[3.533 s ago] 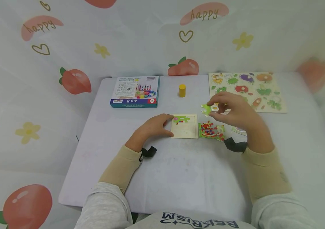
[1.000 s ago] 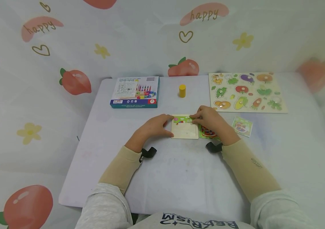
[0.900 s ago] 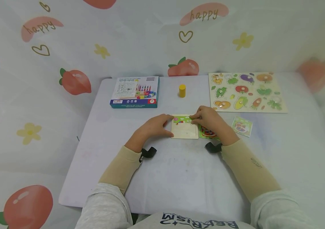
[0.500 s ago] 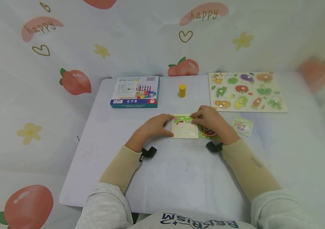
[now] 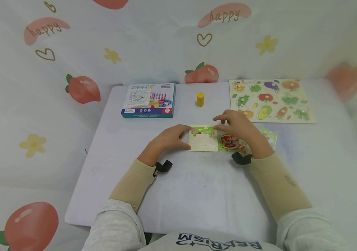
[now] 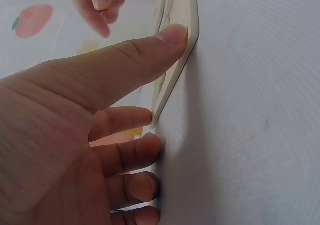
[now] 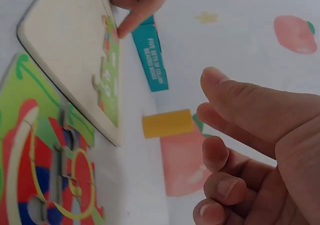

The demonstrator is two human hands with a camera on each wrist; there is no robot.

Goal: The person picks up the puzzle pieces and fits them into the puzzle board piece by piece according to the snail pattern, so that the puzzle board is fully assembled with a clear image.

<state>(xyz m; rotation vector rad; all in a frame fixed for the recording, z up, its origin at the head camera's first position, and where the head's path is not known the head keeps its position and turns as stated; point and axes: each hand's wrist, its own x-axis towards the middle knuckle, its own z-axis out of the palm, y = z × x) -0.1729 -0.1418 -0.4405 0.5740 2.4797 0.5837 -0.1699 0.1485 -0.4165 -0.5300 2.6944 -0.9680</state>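
My left hand (image 5: pixel 170 137) holds the left side of a square wooden puzzle board (image 5: pixel 202 143). In the left wrist view its thumb (image 6: pixel 172 35) lies on the board's near edge and the index fingertip touches a corner. Two joined green puzzle pieces (image 5: pixel 201 130) lie along the board's far side. Just off the upper right corner hovers my right hand (image 5: pixel 240 126); its fingers are loosely bent with nothing between them, as the right wrist view shows. Below it, a pile of red and green puzzle pieces (image 5: pixel 231 142) sits against the board's right edge.
Behind the right hand a picture card (image 5: pixel 272 136) is partly covered. A vegetable peg board (image 5: pixel 288 101) lies at the back right. A yellow cylinder (image 5: pixel 200 99) stands at the back middle, and a teal-edged box (image 5: pixel 148 101) lies at the back left.
My right hand brought a green piece from the right to the board's upper right corner, let go of it there, and has drawn back a little right. The left hand has stayed in place.
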